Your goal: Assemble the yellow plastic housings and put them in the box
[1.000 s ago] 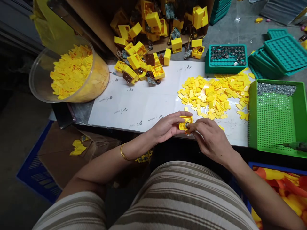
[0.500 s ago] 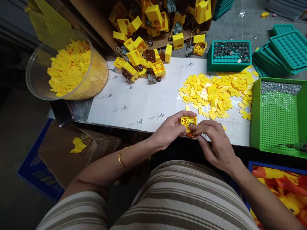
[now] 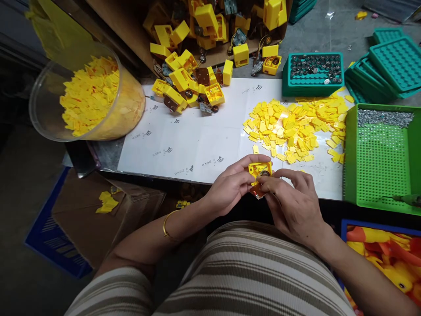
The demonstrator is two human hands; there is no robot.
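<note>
My left hand (image 3: pixel 232 186) grips a small yellow plastic housing (image 3: pixel 255 168) by its left side, open face up, at the table's front edge. Inside it shows a round dark metal part (image 3: pixel 264 174). A brown circuit board (image 3: pixel 257 191) hangs at the housing's lower edge. My right hand (image 3: pixel 294 202) is closed, its thumb and fingers on the brown board beside the housing; its fingertips are partly hidden. Just beyond the hands lies a heap of flat yellow plastic pieces (image 3: pixel 286 127).
Yellow housings with wires (image 3: pixel 187 81) spill from a cardboard box at the back. A clear tub (image 3: pixel 126 101) of yellow pieces stands left. On the right are a teal tray (image 3: pixel 314 91) of button cells and a green basket (image 3: pixel 378 175) holding screws and a screwdriver (image 3: pixel 409 199).
My right hand's fingers have shifted from the round metal part down to the brown board, which now tilts lower and shows more. My left hand keeps its hold on the housing.
</note>
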